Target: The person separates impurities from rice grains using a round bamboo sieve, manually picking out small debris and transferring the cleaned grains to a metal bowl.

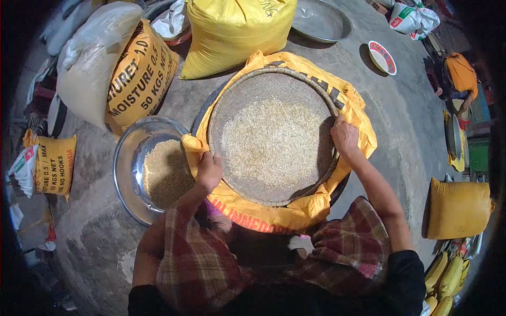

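Note:
A round woven sieve (pixel 274 85) with a bamboo rim lies in front of me, a layer of pale grain (pixel 276 142) spread over its mesh. My left hand (pixel 210 171) grips the rim at the lower left, fingers wrapped round it. On the opposite side, my right hand (pixel 345 136) is closed on the rim too. Beneath the sieve, an orange-yellow printed sack (pixel 356 102) is draped over a wider container that it mostly hides. A shiny metal basin (pixel 126 158) stands left of my left hand, holding brownish grain (pixel 168 171), partly in shadow.
Full sacks stand ahead: a yellow one (pixel 237 37) and a printed orange one (pixel 142 79). Beyond are a metal tray (pixel 321 21) and a red-rimmed bowl (pixel 382 58). Another sack (pixel 458 208) lies right, near bananas (pixel 448 276). A person in orange (pixel 461 73) is at far right.

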`<state>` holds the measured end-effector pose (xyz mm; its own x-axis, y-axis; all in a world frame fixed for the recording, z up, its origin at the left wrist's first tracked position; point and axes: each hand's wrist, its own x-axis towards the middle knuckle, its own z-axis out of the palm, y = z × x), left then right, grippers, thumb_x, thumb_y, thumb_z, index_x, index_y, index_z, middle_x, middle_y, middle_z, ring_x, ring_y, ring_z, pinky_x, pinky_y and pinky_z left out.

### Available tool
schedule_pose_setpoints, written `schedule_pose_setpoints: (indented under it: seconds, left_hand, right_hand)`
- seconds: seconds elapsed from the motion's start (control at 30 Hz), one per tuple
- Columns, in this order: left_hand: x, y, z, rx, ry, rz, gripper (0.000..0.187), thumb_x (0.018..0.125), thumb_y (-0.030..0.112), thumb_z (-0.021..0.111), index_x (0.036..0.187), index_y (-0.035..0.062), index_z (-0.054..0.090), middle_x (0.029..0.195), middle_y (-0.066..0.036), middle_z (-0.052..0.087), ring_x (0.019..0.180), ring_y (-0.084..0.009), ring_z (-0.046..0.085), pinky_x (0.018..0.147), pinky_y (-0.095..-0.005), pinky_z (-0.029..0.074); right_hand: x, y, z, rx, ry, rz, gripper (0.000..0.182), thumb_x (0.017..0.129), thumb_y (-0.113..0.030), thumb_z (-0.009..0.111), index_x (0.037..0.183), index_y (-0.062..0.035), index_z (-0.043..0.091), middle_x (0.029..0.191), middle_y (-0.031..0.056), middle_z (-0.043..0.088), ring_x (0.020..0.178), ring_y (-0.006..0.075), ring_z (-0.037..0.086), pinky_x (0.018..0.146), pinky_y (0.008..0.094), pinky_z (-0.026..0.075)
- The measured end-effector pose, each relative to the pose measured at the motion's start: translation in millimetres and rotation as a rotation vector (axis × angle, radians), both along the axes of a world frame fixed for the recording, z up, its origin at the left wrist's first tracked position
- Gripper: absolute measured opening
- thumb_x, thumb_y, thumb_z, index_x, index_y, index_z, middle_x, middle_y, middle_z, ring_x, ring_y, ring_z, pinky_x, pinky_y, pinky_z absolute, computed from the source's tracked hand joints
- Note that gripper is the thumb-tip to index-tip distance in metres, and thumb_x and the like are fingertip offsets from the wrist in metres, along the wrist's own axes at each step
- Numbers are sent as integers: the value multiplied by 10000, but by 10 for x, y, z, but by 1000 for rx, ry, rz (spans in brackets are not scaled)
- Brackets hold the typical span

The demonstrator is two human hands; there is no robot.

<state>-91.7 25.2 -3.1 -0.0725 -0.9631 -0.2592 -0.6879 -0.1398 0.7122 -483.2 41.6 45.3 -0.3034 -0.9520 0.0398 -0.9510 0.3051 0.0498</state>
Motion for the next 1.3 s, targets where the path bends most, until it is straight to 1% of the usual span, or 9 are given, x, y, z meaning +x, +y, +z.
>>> schedule_pose_setpoints:
  seconds: [0.27,0.6,0.7,0.73,0.9,1.0,1.1,1.23,1.3]
  left_hand:
    - [-3,-97,-74,36,207,29,366,901,300,376,938,-47,486,876,-244,539,845,-395,515,758,-429,384]
    - [-54,-258,214,-1,456,37,377,904,333,360,862,-12,505,830,-205,540,785,-357,520,678,-390,402]
    - [-213,-64,997,-474,95,-291,311,896,277,365,1007,12,483,873,-163,512,785,-304,506,710,-376,404]
    - [-270,49,1138,-511,297,-204,276,902,241,359,1010,18,480,850,-166,501,798,-290,497,755,-368,388]
    - [331,-153,-359,-96,777,49,268,886,148,372,1082,-3,474,1086,-171,475,1029,-291,442,903,-337,334]
    - [235,33,340,-756,95,-268,354,867,34,307,1202,-16,413,1221,-198,392,1162,-340,356,992,-352,265]
    - [490,28,-40,-265,287,-97,486,812,-40,309,1297,-23,292,1302,-233,292,1246,-375,245,1041,-361,178]
    - [404,12,-254,-918,-246,-522,562,768,-55,379,1308,-61,222,1238,-199,306,1130,-337,321,1007,-361,211]
    - [379,37,-51,-824,-35,-555,513,799,-32,371,1296,-59,246,1205,-192,325,1089,-324,340,993,-362,226]
  right_hand:
    - [-10,-36,226,-11,130,95,92,803,-94,430,799,-6,456,649,180,601,604,313,623,563,393,496]
    - [-213,137,287,-227,-437,-164,399,868,-317,450,808,67,539,787,299,555,777,442,547,690,469,421]
    - [-407,121,291,-164,-484,-165,388,875,-325,455,823,47,551,767,277,562,744,424,552,656,444,427]
    - [-349,182,275,-247,-476,-153,378,877,-316,457,806,46,541,739,278,553,723,426,549,638,443,425]
    - [68,305,255,-360,-620,-202,361,894,-301,436,783,38,493,690,265,520,631,410,510,589,440,396]
    - [62,392,377,-491,-651,-213,351,899,-298,429,793,31,486,674,252,506,611,374,499,584,416,393]
    - [95,457,481,-529,-735,-252,346,900,-297,420,808,30,486,684,234,501,638,338,502,603,407,389]
    - [61,501,232,-445,-761,-234,358,894,-301,420,814,41,494,701,226,508,655,326,503,628,393,396]
    - [60,548,218,-358,-773,-272,362,892,-300,423,833,48,503,700,224,510,657,315,505,637,382,399]
